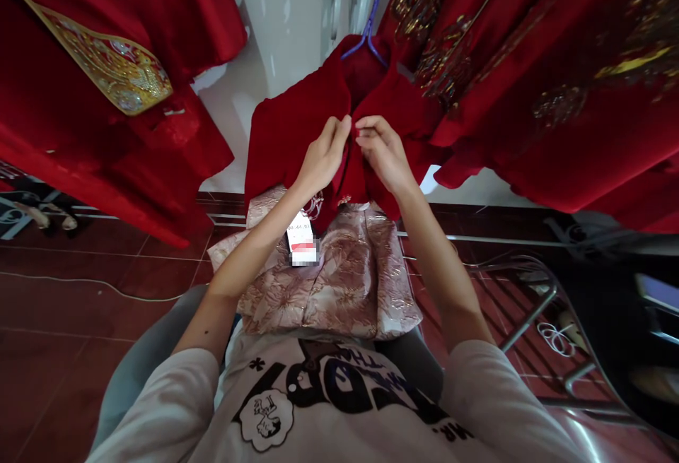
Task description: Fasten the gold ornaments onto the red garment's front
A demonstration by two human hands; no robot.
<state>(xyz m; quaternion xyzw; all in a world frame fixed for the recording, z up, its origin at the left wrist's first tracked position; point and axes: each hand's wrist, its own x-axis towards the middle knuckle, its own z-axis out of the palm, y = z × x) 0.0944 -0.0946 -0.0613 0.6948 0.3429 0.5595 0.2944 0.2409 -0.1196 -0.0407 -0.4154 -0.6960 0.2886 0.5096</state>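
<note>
A dark red jacket point(291, 124) hangs in front of me on a purple hanger point(367, 33), its neck opening facing me. At the front edge of the jacket, just below the neckline, my left hand point(325, 153) pinches the cloth with thumb and fingers. Close beside it, my right hand point(386, 153) is curled with fingertips closed on the opposite front edge. Whatever small fastener may be between the fingertips is hidden. The jacket's lower part rests over a pink brocade garment point(344, 279) across my lap. On that garment lies a phone point(302, 237) with a lit timer screen.
Red embroidered garments hang at left point(132, 81) and right point(509, 109), close to the jacket. A black chair point(599, 314) with metal legs stands at right. A white cable point(122, 293) crosses the tiled floor at left. Shoes point(53, 219) sit on a low rack.
</note>
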